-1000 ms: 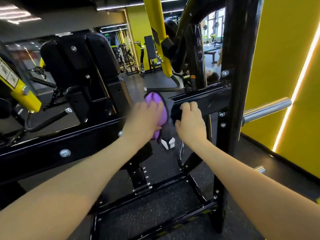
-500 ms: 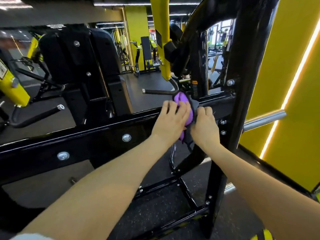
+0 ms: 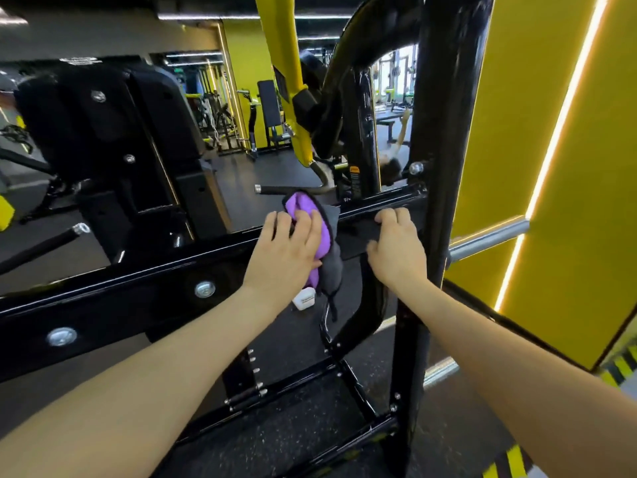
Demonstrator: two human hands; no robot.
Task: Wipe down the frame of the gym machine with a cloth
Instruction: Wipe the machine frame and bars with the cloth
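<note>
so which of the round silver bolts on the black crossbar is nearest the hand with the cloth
The bolt just left of the left hand's wrist; the other bolt sits much farther left along the crossbar.

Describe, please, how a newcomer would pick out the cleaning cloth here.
Find the black horizontal frame beam running toward the tall black upright. Near their joint, the left hand presses a cloth on the beam: it alone is purple, with a grey underside.
</note>
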